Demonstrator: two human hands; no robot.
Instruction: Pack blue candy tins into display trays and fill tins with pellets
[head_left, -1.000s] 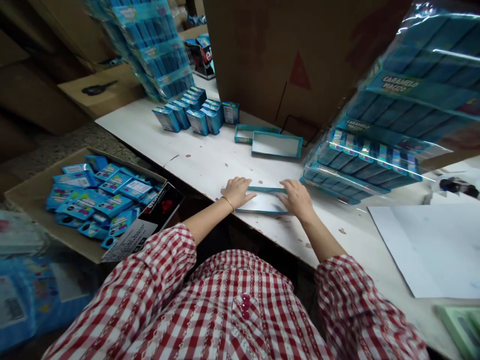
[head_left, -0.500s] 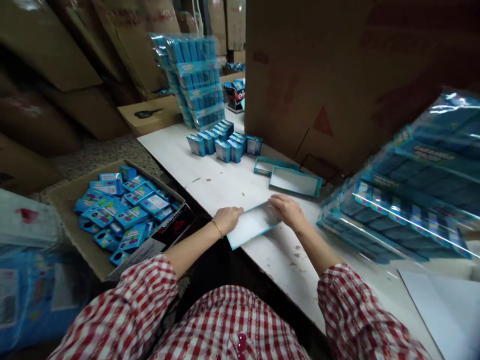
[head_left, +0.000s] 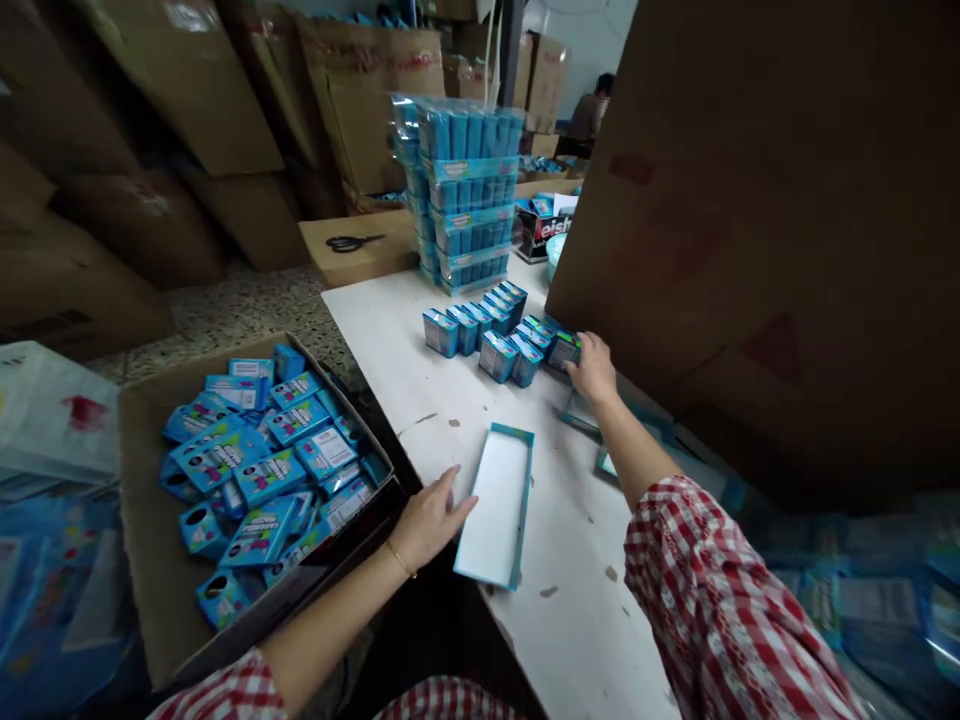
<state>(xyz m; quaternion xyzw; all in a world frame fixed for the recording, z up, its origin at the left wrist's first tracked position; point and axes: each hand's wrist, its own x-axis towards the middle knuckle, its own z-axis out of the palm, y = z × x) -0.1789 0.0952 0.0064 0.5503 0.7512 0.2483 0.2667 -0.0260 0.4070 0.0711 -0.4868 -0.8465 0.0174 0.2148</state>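
A shallow tray with a white inside and blue rim lies on the white table, its long side pointing away from me. Beside its left edge is my left hand, fingers apart and holding nothing. Farther off, my right hand has its thumb and fingers around a small blue box at the right end of the grouped boxes. More small blue boxes stand upright in rows to its left. Under my right forearm, other shallow trays are partly hidden.
An open carton full of blue boxes sits left of the table. Wrapped blue packs are stacked at the back, near scissors on a carton. A large cardboard box stands right. A person is far behind.
My hands have let go of the tray, which now lies turned on the table. My right hand has moved forward to the small boxes. The view has shifted left.
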